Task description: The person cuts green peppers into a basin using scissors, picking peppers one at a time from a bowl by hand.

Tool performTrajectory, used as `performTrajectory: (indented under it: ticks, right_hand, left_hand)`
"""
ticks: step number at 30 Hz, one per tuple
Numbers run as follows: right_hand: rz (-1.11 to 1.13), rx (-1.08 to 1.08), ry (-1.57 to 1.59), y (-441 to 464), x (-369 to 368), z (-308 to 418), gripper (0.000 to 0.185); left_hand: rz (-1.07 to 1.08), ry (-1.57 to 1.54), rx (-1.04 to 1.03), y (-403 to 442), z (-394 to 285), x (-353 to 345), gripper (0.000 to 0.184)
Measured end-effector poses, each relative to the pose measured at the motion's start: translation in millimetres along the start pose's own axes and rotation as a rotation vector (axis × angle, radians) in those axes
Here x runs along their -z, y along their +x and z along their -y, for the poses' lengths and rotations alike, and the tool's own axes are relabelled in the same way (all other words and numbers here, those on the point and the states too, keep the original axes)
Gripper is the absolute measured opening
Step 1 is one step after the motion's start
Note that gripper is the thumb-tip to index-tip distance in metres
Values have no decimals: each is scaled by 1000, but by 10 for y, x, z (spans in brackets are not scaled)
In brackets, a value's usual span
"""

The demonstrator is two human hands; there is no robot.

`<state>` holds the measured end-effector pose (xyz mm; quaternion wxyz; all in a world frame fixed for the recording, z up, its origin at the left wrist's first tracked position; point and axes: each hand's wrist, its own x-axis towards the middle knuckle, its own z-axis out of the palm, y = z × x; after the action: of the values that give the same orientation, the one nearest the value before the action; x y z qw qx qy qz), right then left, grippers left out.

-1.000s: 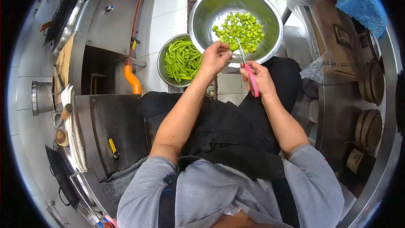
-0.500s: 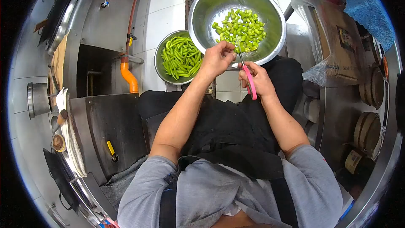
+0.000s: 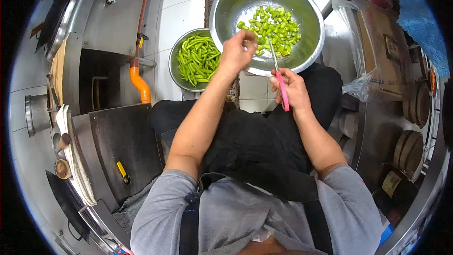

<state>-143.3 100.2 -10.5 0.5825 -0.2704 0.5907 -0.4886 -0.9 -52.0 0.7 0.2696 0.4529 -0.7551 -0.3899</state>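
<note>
A large steel bowl (image 3: 314, 23) holds many cut pieces of green pepper (image 3: 278, 30). My right hand (image 3: 293, 89) is closed on pink-handled scissors (image 3: 282, 89), whose blades point up over the bowl's near rim. Over the rim's left part is my left hand (image 3: 239, 52), its fingers curled together and slightly blurred; I cannot make out anything between them. To the left, a smaller steel bowl (image 3: 174, 68) is filled with whole long green peppers (image 3: 198, 61), partly behind my left wrist.
An orange pipe (image 3: 140, 85) and steel cabinets (image 3: 113, 23) stand at the left. A cardboard box (image 3: 382, 47) in clear plastic and a blue cloth (image 3: 422, 23) are at the right. My legs in black are below the bowls.
My left hand has drawn slightly back and left from the scissor blades, and the green piece at its fingertips no longer shows. The view has shifted a little. The scissors remain in my right hand.
</note>
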Motion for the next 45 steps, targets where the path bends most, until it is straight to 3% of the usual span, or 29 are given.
performTrajectory:
  ticks: [4,7,10,12,16,19,21,22,24,26,29,33,40,42,45]
  right_hand:
    - [36,8,127,-28,-2,11,37]
    - [32,14,132,-50,-40,67,40]
    - [98,72,202,-34,-34,-7,44]
    - [130,44,166,-26,-71,44,49]
    - [168,32,145,39,-123,6,58]
    - [134,-48,164,74,-145,35,63]
    - [134,-61,178,73,-118,-24,66]
    - [128,-60,199,72,-94,-30,70]
    - [80,-85,147,71,-119,9,97]
    - [64,-53,49,50,-81,-28,95]
    - [53,-7,-29,36,8,-44,92]
    - [-29,34,0,23,-13,-77,91]
    - [-12,19,7,43,-14,-46,94]
    - [39,73,99,24,20,-111,60]
    - [79,122,106,-33,5,-85,56]
  left_hand:
    - [-214,72,-107,400,213,580,31]
    - [-328,31,-9,610,739,1021,28]
    - [-376,63,123,660,1684,1191,26]
    - [-220,161,462,581,2165,1164,28]
    - [136,294,850,332,3096,719,35]
    - [307,427,821,141,3525,206,36]
    - [411,603,677,-8,3803,-158,43]
    - [416,583,690,-7,3734,-212,43]
    - [489,536,799,25,3624,-350,57]
    - [539,554,773,50,3766,-481,57]
    - [647,623,661,174,3836,-548,43]
    - [644,680,571,214,3878,-522,36]
    - [396,776,520,255,3490,-22,27]
    - [276,754,594,285,3333,276,27]
    - [24,677,606,333,3011,758,30]
